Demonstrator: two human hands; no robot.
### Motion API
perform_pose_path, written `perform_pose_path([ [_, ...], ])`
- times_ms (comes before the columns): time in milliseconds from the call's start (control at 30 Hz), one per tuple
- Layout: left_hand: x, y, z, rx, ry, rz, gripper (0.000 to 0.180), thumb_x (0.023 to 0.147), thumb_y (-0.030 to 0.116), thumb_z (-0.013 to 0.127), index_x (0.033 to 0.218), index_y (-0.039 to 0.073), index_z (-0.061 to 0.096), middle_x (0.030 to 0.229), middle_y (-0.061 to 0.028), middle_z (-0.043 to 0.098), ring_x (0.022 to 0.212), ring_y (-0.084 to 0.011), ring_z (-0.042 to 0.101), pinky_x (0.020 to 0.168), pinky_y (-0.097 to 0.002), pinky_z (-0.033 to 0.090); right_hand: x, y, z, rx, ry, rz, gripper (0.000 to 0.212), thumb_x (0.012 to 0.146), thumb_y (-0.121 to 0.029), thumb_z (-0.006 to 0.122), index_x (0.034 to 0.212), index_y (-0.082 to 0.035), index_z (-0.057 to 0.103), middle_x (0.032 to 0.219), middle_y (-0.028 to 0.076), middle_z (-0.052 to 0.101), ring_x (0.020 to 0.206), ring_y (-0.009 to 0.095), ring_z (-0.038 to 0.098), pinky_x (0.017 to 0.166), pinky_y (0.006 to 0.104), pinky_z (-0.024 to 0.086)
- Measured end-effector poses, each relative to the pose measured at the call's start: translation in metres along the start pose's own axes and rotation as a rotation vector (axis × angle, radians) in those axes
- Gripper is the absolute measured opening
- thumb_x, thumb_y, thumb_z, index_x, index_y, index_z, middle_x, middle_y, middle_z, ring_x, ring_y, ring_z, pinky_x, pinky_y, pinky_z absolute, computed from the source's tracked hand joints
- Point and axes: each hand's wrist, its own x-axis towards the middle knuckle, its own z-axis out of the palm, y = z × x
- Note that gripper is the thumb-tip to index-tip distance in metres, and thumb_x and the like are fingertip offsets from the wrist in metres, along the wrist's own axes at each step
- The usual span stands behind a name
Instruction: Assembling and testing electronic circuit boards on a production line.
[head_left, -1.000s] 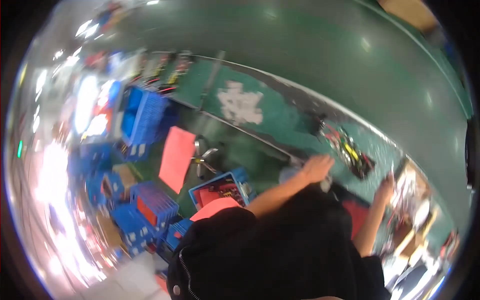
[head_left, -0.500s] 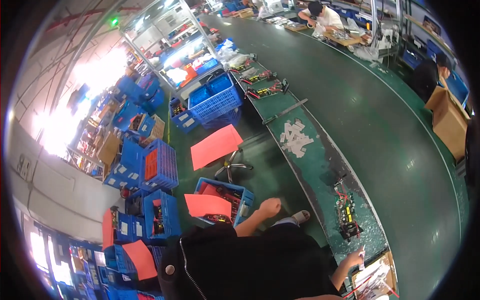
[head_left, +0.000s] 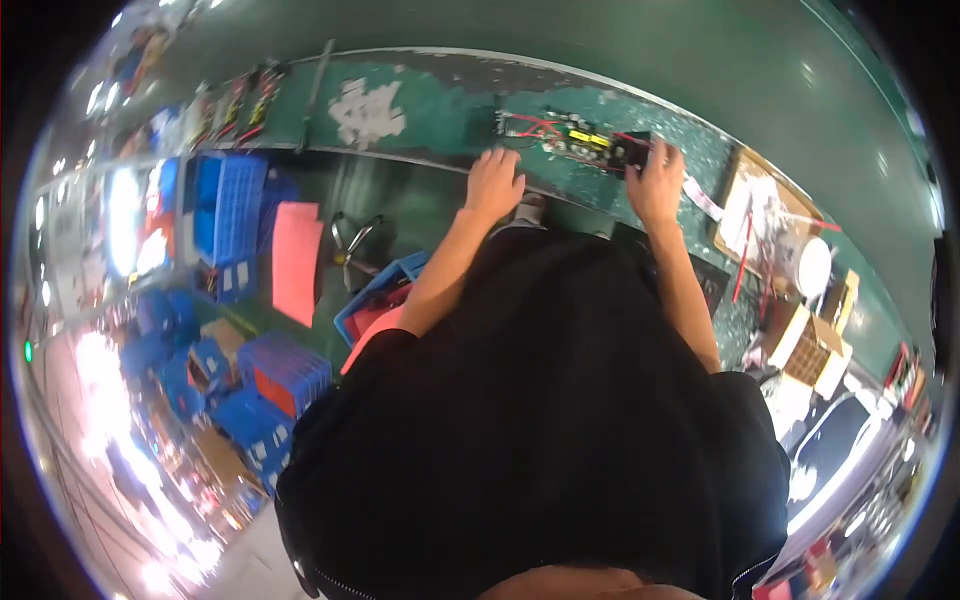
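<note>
A green circuit board [head_left: 575, 138] with yellow-marked parts, red wires and a black end piece lies on the long green workbench [head_left: 440, 105]. My right hand [head_left: 657, 188] is at the board's right end, its thumb and fingers closed around the black end piece. My left hand [head_left: 494, 182] reaches over the bench's near edge, just below the board's wired left end. Its fingers are slightly apart, with nothing seen in them. A pale strip [head_left: 702, 198] lies on the bench to the right of my right hand.
White pieces [head_left: 366, 112] lie in a heap farther left, past which a metal bar [head_left: 318, 80] crosses the bench. More boards [head_left: 240, 105] sit beyond it. Right of me are a cardboard tray [head_left: 735, 200] and a white roll [head_left: 806, 266]. Blue crates [head_left: 235, 205] stand at left.
My view has turned toward the bench. My left hand has risen from beside the blue crate to the bench edge. My right hand has moved from the pale strip onto the board's black end.
</note>
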Motion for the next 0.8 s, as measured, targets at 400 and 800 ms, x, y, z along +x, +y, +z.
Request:
perform_pose_path([
  [400,0.106,0.030,0.051,0.010,-0.288,0.538,0.095,0.060,0.037,0.081,0.137,-0.001,0.038,0.124,-0.0136,0.053,0.119,-0.0265,0.050,0.096,-0.0421,0.040,0.007,-0.013,0.035,-0.304,-0.378,-0.187,0.081,0.064,-0.029,0.081,0.129,-0.001,0.043,0.121,0.014,0.055,0.115,0.029,0.054,0.105,0.0442,0.036],
  [800,0.117,0.015,0.067,-0.056,-0.215,0.626,0.082,0.065,0.030,0.077,0.130,-0.003,0.040,0.129,-0.0225,0.052,0.123,-0.0340,0.048,0.101,-0.0424,0.039,0.006,-0.024,0.057,-0.273,-0.320,-0.063,0.083,0.064,-0.031,0.081,0.133,-0.007,0.043,0.130,0.008,0.052,0.119,0.022,0.053,0.109,0.0527,0.025],
])
